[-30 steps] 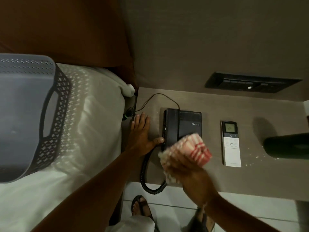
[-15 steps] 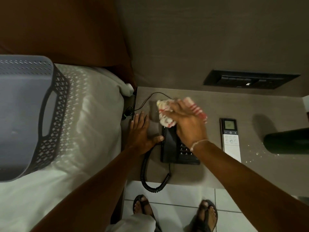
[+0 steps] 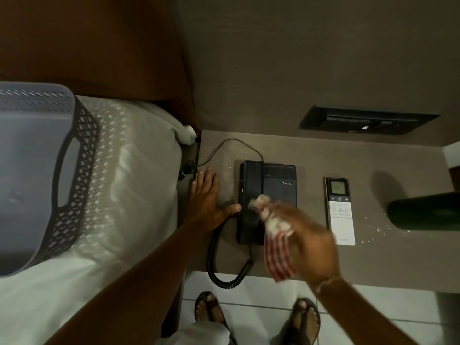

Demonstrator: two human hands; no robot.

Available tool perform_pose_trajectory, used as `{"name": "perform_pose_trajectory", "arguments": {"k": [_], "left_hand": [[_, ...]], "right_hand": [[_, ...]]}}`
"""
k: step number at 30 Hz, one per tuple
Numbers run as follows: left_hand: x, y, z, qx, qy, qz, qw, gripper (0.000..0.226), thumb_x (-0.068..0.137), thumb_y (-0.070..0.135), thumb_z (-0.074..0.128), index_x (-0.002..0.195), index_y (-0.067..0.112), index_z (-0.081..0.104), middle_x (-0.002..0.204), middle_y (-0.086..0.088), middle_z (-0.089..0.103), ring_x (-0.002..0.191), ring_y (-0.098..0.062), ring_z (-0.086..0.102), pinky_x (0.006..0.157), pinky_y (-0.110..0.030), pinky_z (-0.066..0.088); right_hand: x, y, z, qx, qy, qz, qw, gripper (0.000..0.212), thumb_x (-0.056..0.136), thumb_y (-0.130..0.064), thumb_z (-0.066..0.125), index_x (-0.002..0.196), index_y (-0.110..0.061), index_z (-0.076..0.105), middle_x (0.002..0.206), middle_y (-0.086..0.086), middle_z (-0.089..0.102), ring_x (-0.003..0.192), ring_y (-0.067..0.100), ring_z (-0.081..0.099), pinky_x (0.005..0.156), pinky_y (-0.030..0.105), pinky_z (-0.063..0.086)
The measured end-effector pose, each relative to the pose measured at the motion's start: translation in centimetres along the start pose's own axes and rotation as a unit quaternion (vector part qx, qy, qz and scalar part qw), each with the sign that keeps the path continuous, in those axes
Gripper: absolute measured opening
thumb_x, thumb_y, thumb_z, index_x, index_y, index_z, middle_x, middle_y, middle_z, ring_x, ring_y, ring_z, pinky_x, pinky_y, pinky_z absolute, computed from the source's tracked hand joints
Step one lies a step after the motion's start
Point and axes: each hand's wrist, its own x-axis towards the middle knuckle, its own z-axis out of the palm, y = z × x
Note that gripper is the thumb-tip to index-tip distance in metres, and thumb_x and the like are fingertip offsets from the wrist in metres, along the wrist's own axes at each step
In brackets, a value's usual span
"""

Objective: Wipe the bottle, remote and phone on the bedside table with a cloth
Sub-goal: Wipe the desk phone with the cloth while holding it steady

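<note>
Your left hand (image 3: 208,195) lies flat, fingers spread, bracing the phone (image 3: 267,195); right hand (image 3: 307,242) (blurred) clenches the cloth (image 3: 276,247). Keep strokes w/ steady pressure, covering the keypad.

The right hand (image 3: 308,242) was smeared by motion blur, so its fingers could not be told apart, and the red-and-white cloth (image 3: 276,247) under them showed only as streaks. They hid the near half of the phone (image 3: 268,185) and its keypad. Right of those fingers, the dark bottle (image 3: 423,211) was cut off by the picture's edge. Left of the left hand (image 3: 209,202), the grey basket (image 3: 37,175) also ran out of view. The remote's (image 3: 340,211) button labels were too small to read.
</note>
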Motion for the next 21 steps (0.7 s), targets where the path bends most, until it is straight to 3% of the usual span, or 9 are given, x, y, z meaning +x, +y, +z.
{"name": "perform_pose_trajectory", "arguments": {"k": [2, 4, 6, 8, 10, 13, 16, 19, 21], "left_hand": [[0.0, 0.1, 0.0, 0.002, 0.003, 0.001, 1.000, 0.122, 0.066, 0.090, 0.030, 0.159, 0.015, 0.004, 0.168, -0.011, -0.006, 0.153, -0.028, -0.013, 0.123, -0.048, -0.006], [0.1, 0.1, 0.1, 0.009, 0.003, -0.003, 1.000, 0.122, 0.066, 0.090, 0.030, 0.159, 0.015, 0.003, 0.168, -0.010, -0.007, 0.153, -0.028, -0.014, 0.124, -0.048, -0.004], [0.1, 0.1, 0.2, 0.014, 0.002, -0.005, 1.000, 0.122, 0.066, 0.090, 0.030, 0.159, 0.016, 0.003, 0.168, -0.010, -0.007, 0.153, -0.027, -0.014, 0.124, -0.049, -0.003], [0.1, 0.0, 0.2, 0.017, 0.001, -0.009, 1.000, 0.122, 0.066, 0.090, 0.030, 0.159, 0.016, 0.003, 0.168, -0.010, -0.007, 0.153, -0.028, -0.014, 0.125, -0.049, -0.003], [0.0, 0.1, 0.1, 0.015, 0.001, -0.010, 1.000, 0.121, 0.067, 0.088, 0.034, 0.159, 0.015, 0.003, 0.168, -0.010, -0.007, 0.153, -0.028, -0.014, 0.125, -0.050, -0.002], [-0.1, 0.4, -0.1, 0.005, -0.003, -0.011, 1.000, 0.119, 0.070, 0.085, 0.039, 0.159, 0.015, 0.002, 0.168, -0.010, -0.009, 0.153, -0.027, -0.015, 0.124, -0.050, -0.003], [-0.2, 0.5, -0.3, 0.001, -0.007, -0.016, 1.000, 0.118, 0.070, 0.083, 0.041, 0.159, 0.015, 0.002, 0.168, -0.010, -0.010, 0.153, -0.027, -0.015, 0.125, -0.050, -0.003], [-0.2, 0.6, -0.4, 0.001, -0.005, -0.015, 1.000, 0.116, 0.071, 0.082, 0.042, 0.159, 0.016, 0.003, 0.168, -0.009, -0.010, 0.153, -0.027, -0.015, 0.125, -0.050, -0.003], [-0.2, 0.5, -0.4, 0.000, -0.008, -0.017, 1.000, 0.116, 0.071, 0.082, 0.041, 0.159, 0.017, 0.002, 0.168, -0.009, -0.010, 0.153, -0.027, -0.015, 0.125, -0.049, -0.003]], "right_hand": [[4.3, 1.5, -1.8, -0.049, 0.075, 0.029, 0.996, 0.052, 0.081, -0.013, 0.056, 0.127, -0.037, 0.051, 0.128, -0.006, 0.060, 0.098, 0.011, 0.063, 0.085, 0.018, 0.050], [8.4, 3.3, -2.2, -0.137, 0.082, 0.008, 0.987, 0.057, 0.078, -0.007, 0.065, 0.128, -0.033, 0.054, 0.133, -0.002, 0.058, 0.109, 0.015, 0.061, 0.093, 0.022, 0.045], [10.9, 4.8, -1.0, -0.220, -0.007, -0.006, 0.975, 0.063, 0.080, 0.005, 0.062, 0.131, -0.031, 0.053, 0.146, 0.000, 0.046, 0.133, 0.023, 0.042, 0.107, 0.038, 0.039], [10.3, 6.0, 1.0, -0.269, -0.096, 0.017, 0.958, 0.071, 0.082, 0.008, 0.054, 0.138, -0.035, 0.044, 0.155, -0.002, 0.030, 0.145, 0.025, 0.018, 0.114, 0.045, 0.027], [7.3, 6.8, 2.7, -0.297, -0.079, 0.012, 0.952, 0.076, 0.078, 0.007, 0.057, 0.139, -0.035, 0.041, 0.156, -0.002, 0.026, 0.146, 0.025, 0.009, 0.113, 0.043, 0.017], [-0.1, 7.2, 4.4, -0.240, -0.018, -0.020, 0.970, 0.081, 0.068, 0.008, 0.066, 0.137, -0.029, 0.045, 0.151, 0.001, 0.031, 0.141, 0.029, 0.022, 0.100, 0.047, 0.036], [-6.4, 6.8, 5.1, -0.202, -0.038, -0.001, 0.979, 0.089, 0.064, 0.006, 0.071, 0.139, -0.031, 0.041, 0.148, -0.001, 0.031, 0.131, 0.031, 0.041, 0.075, 0.042, 0.059], [-8.7, 6.1, 4.4, -0.206, -0.071, -0.012, 0.976, 0.092, 0.050, 0.008, 0.082, 0.131, -0.026, 0.056, 0.139, 0.001, 0.040, 0.111, 0.036, 0.062, 0.063, 0.038, 0.061], [-7.8, 5.3, 2.9, -0.171, -0.049, 0.019, 0.984, 0.090, 0.054, 0.009, 0.078, 0.132, -0.030, 0.053, 0.133, 0.000, 0.053, 0.095, 0.031, 0.070, 0.062, 0.030, 0.060]]}}
